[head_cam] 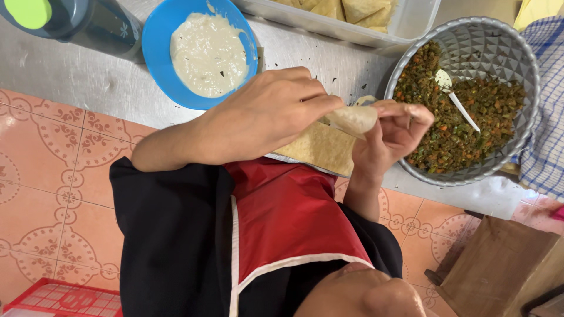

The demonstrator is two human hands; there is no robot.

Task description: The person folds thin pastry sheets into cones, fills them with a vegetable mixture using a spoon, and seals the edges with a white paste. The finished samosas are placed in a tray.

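Note:
Both hands hold a thin pale pastry sheet [354, 118] folded into a small cone above the steel table's edge. My left hand [264, 114] reaches in from the left and pinches the sheet's left side with its fingertips. On the other side, my right hand [390, 136] cups the sheet, palm towards me and fingers curled over the top. Beneath them a stack of flat pastry sheets [320, 149] lies on the table. Just right of my right hand stands a grey patterned bowl [499, 41] of minced green and orange filling [470, 117], with a white spoon [455, 97] in it.
A blue bowl [154, 44] of white paste [208, 53] stands behind my left hand. A clear tray [411, 23] of folded pastries sits at the back. A dark bottle [88, 23] lies far left and a blue checked cloth [546, 117] far right. Below are a wooden stool [499, 270] and a red crate [64, 296].

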